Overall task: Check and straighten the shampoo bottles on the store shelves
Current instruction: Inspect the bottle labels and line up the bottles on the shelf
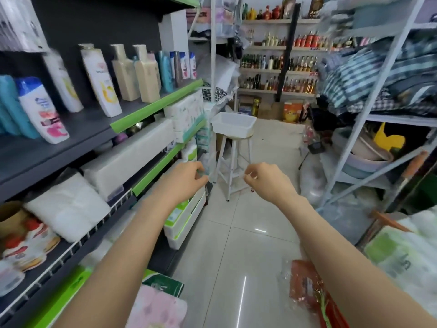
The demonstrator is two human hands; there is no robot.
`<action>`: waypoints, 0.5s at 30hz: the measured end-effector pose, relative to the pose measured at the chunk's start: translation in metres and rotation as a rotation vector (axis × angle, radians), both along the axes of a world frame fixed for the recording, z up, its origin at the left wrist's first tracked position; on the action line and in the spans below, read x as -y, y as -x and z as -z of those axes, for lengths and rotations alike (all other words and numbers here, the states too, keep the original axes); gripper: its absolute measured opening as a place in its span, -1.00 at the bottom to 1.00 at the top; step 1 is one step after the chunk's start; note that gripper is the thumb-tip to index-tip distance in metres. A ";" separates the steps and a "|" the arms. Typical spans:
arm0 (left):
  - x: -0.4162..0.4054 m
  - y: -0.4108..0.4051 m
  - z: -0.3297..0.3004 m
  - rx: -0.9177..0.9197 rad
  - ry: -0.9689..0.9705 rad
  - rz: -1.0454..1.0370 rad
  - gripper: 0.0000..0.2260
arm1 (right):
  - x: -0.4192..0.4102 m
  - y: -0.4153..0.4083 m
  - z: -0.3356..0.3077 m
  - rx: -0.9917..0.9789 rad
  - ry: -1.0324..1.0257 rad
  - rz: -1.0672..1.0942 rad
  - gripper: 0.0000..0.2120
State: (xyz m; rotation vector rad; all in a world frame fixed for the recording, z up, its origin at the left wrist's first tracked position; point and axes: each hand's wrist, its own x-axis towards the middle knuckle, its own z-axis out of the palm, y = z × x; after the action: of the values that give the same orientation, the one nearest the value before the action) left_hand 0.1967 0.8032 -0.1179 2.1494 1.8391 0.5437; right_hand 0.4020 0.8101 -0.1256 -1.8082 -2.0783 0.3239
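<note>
Shampoo bottles line the dark shelf (94, 129) on the left: teal bottles (11, 107), a white bottle with a blue cap (42, 112), two tall white bottles (101, 81), beige bottles (144, 74) and smaller white and blue ones (184, 65) further along. Several lean to the left. My left hand (186, 181) and my right hand (267, 178) hang in the aisle below that shelf. Their fingers are loosely curled and hold nothing, and neither touches a bottle.
Tissue packs (127, 157) fill the lower left shelves. A white stool (234, 162) carrying a white tub (233, 125) stands in the aisle ahead. Folded fabric (378, 74) sits on a white rack at right. A bottle-filled back shelf (279, 62) stands beyond. Red packaging (307, 287) lies on the floor.
</note>
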 end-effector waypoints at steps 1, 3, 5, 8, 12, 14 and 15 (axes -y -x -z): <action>-0.020 -0.004 0.000 -0.001 -0.016 -0.017 -0.73 | -0.020 -0.004 0.002 0.000 -0.005 0.000 -0.73; -0.062 -0.016 0.001 0.011 -0.025 -0.044 -0.73 | -0.063 -0.013 0.004 0.002 -0.016 -0.002 -0.74; -0.106 -0.030 0.002 0.026 -0.016 -0.055 -0.74 | -0.108 -0.025 0.005 0.001 -0.022 -0.006 -0.73; -0.176 -0.052 0.000 0.029 -0.026 -0.071 -0.73 | -0.182 -0.045 0.001 -0.005 -0.032 -0.016 -0.74; -0.267 -0.081 -0.012 0.053 -0.035 -0.113 -0.73 | -0.278 -0.069 -0.014 -0.011 -0.043 -0.065 -0.75; -0.309 -0.092 -0.018 0.062 -0.030 -0.130 -0.73 | -0.324 -0.080 -0.018 0.011 -0.049 -0.094 -0.76; -0.330 -0.096 -0.020 0.066 -0.034 -0.141 -0.73 | -0.345 -0.085 -0.020 0.026 -0.051 -0.104 -0.76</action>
State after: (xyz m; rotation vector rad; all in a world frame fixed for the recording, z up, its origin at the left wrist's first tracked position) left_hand 0.2927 1.1335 -0.0977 2.0077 1.9684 0.6734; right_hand 0.4868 1.1556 -0.1054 -1.6874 -2.1831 0.2732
